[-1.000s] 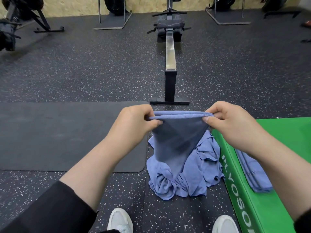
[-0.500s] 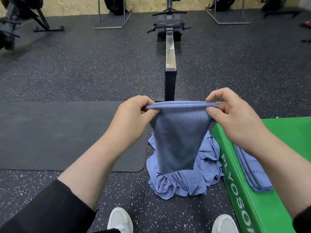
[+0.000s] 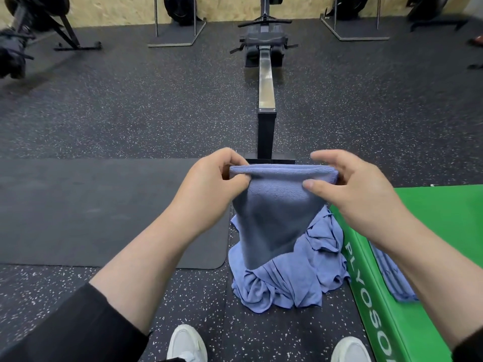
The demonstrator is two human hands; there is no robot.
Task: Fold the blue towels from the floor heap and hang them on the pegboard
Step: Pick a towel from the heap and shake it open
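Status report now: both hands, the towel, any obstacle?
Left hand and right hand pinch folded towel at top edge. Heap on floor below. No pegboard in view.

White capitals "PLYOSO…" on side face of green plyo box (image 3: pixel 386 296), running lengthwise along box edge toward bottom of frame, cut off there. Beyond box, no other readable text.
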